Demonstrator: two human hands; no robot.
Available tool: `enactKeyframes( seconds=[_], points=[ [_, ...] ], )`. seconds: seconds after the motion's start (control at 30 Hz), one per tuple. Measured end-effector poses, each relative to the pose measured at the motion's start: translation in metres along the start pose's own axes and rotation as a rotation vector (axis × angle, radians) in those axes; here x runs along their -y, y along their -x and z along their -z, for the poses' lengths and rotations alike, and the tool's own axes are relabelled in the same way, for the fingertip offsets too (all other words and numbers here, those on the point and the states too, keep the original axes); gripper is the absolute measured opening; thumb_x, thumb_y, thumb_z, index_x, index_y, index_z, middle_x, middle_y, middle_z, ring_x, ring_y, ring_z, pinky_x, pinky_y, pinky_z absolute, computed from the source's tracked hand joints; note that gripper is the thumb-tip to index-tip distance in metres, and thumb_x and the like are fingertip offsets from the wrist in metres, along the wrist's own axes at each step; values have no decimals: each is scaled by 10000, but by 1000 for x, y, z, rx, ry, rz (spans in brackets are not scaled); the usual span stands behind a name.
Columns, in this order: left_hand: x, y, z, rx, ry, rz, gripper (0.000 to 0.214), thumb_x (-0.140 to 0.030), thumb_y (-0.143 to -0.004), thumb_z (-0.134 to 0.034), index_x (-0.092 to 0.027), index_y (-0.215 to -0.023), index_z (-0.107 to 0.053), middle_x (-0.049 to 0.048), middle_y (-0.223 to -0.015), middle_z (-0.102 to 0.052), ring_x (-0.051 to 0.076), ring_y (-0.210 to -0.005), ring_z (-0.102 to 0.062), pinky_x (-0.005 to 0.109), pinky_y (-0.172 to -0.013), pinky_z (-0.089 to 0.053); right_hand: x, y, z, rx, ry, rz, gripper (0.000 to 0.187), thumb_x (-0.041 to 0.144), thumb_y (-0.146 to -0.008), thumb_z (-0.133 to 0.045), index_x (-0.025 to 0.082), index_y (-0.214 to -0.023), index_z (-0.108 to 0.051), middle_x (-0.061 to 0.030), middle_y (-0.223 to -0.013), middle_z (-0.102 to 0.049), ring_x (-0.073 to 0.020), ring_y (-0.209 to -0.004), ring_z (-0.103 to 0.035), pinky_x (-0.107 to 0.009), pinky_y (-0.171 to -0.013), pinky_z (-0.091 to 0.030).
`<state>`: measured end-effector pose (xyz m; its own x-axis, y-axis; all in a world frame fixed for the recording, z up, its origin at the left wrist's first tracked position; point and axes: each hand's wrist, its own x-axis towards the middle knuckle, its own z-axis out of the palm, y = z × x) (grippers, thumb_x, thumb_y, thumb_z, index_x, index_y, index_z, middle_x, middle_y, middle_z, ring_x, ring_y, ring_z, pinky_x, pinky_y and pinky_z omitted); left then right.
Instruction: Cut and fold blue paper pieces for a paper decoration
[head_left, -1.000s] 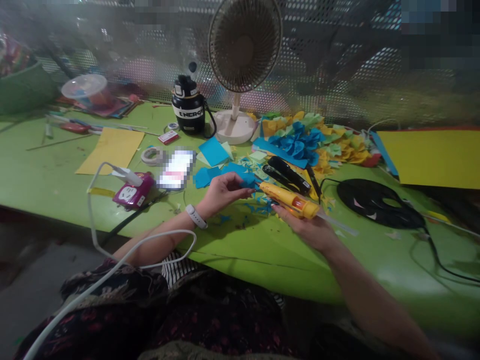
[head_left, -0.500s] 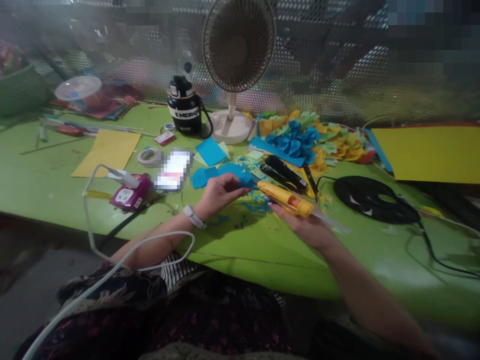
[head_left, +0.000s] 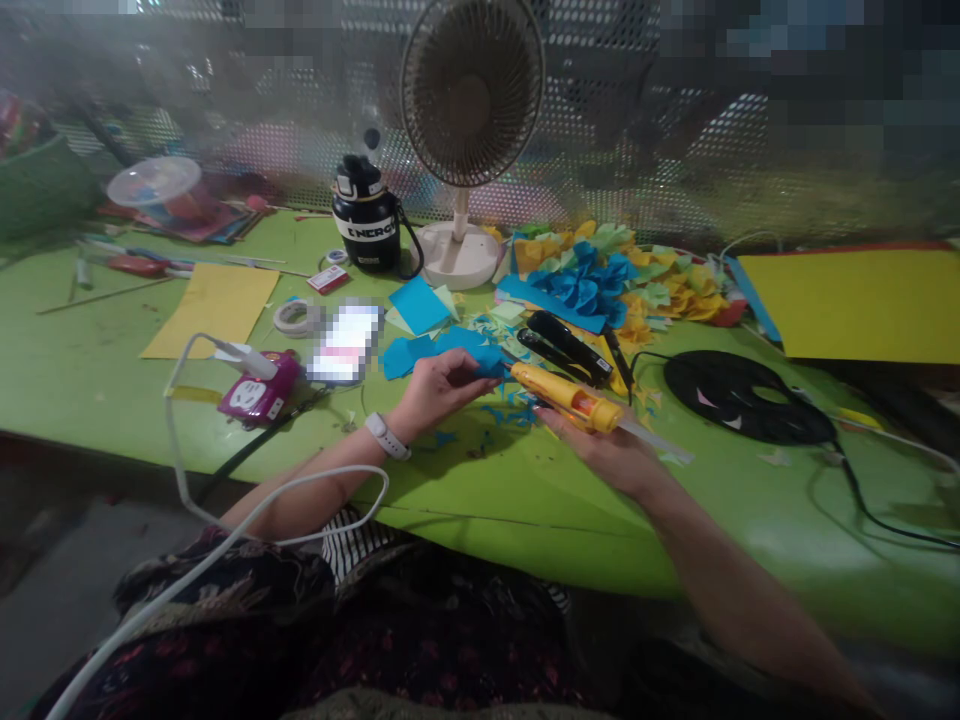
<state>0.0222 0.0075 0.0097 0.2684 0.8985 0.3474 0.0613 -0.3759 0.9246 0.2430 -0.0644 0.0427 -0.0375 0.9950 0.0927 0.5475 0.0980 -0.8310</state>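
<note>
My left hand (head_left: 442, 390) pinches a piece of blue paper (head_left: 487, 362) between its fingertips, above the green table. My right hand (head_left: 596, 455) holds a yellow hot glue gun (head_left: 566, 397) on its palm and fingers. A clear glue stick (head_left: 652, 440) sticks out of the gun's rear. The gun's nozzle points left and sits right by the blue paper, though I cannot tell whether they touch. Scraps of blue paper (head_left: 409, 357) lie just beyond my left hand.
A paper flower of blue petals (head_left: 585, 285) sits among yellow and green paper pieces behind black tools (head_left: 562, 348). A pink socket (head_left: 259, 390), tape roll (head_left: 296, 318), blurred phone (head_left: 345, 345), fan (head_left: 471, 90) and black bottle (head_left: 365, 215) stand nearby. White cable crosses my lap.
Both hands keep the same hold and barely move. The whole view drifts slightly, with the scene shifting a little left.
</note>
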Motion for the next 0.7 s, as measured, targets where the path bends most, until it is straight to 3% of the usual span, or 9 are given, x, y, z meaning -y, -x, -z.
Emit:
enactKeyframes(
  seconds=[0.3,0.7],
  points=[
    [0,0,1,2,62,57,346,-412,-689,-844,-182,-739,-591,3,-631,-637,132,-602,-624,244,-517,-494,4,1,3,7,73,5,232,469,-824,-669,274,-942,-708,-30,-847,-743,-279,-874,-722,-459,-802,-619],
    [3,0,1,-12,69,81,344,-410,-694,-838,-173,-771,-602,26,-693,-676,155,-677,-676,252,-573,-542,-6,0,-1,10,110,51,268,525,-842,-633,267,-874,-699,-34,-771,-720,-282,-843,-717,-472,-803,-622]
  ],
)
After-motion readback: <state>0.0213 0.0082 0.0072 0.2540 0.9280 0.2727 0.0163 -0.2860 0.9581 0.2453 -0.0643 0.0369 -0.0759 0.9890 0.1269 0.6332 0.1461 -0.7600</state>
